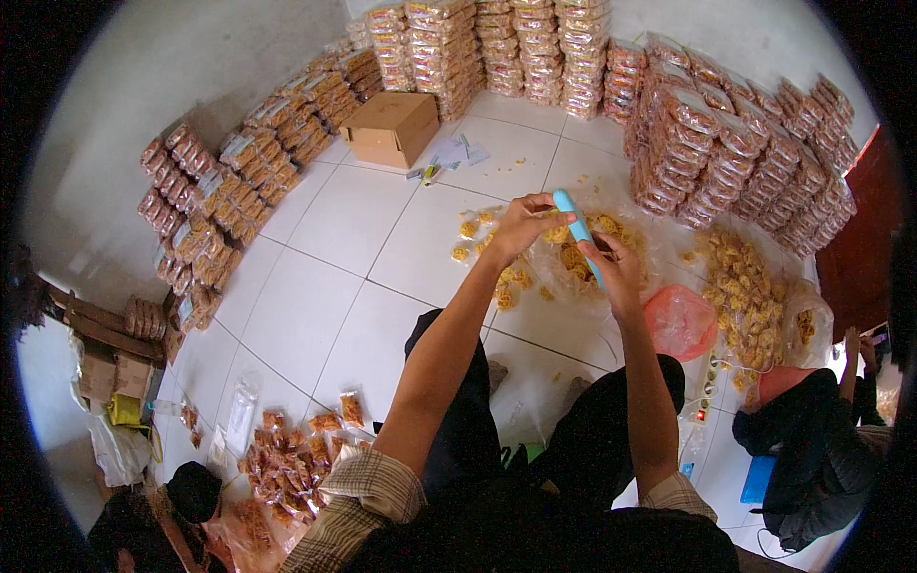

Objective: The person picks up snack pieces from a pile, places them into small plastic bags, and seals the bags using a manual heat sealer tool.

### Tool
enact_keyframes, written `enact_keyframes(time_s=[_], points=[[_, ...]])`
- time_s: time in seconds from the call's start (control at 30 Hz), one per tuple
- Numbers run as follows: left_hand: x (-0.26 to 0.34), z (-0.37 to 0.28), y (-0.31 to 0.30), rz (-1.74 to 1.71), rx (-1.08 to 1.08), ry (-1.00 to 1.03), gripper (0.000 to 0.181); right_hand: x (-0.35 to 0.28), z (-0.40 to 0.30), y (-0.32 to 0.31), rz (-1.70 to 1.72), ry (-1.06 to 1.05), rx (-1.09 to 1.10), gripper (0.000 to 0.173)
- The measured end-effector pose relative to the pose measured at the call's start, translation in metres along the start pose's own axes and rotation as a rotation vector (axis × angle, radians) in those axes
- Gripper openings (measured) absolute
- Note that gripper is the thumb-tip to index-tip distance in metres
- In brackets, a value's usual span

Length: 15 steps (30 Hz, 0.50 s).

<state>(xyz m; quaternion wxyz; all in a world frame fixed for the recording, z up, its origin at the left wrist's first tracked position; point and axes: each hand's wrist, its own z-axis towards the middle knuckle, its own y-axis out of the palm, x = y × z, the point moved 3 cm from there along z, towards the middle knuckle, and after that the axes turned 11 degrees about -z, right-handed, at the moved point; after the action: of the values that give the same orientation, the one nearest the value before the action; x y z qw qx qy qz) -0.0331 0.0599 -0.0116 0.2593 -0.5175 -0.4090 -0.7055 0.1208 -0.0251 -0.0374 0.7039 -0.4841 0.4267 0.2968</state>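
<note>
A slim light-blue bar [573, 223], perhaps a handheld tool, is held up in front of me, slanting down to the right. My left hand [526, 225] grips its upper part between thumb and fingers. Around its lower part close the thumb and fingers of my right hand [617, 268]. Just beyond, an open clear plastic bag [548, 268] with curled yellow crackers [575, 261] lies on the floor, partly hidden by my hands. Loose yellow crackers [504, 297] are scattered left of it. A crumpled red plastic bag [680, 322] lies right of my right forearm.
Bagged yellow crackers [745, 301] are heaped at right, near a power strip [709, 383] and a seated person [817, 458]. Packed snack stacks [688, 150] line the walls. A cardboard box [392, 129] stands ahead. Small brown snack packets [286, 465] lie lower left beside another person [165, 516].
</note>
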Motion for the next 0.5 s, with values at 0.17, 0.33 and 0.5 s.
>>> enact_keyframes(time_s=[0.17,0.33,0.5], points=[[0.0,0.0,0.005,-0.03,-0.031,-0.017,0.029,0.004,0.001,-0.002,0.038,0.013,0.02,0.045],[-0.004,0.002,-0.001,-0.006,-0.073,-0.017,0.036,-0.001,0.002,-0.013,0.113,0.045,0.04,0.043],[-0.009,0.002,-0.001,-0.059,-0.091,-0.005,0.031,-0.01,-0.002,-0.013,0.191,0.071,0.012,0.043]])
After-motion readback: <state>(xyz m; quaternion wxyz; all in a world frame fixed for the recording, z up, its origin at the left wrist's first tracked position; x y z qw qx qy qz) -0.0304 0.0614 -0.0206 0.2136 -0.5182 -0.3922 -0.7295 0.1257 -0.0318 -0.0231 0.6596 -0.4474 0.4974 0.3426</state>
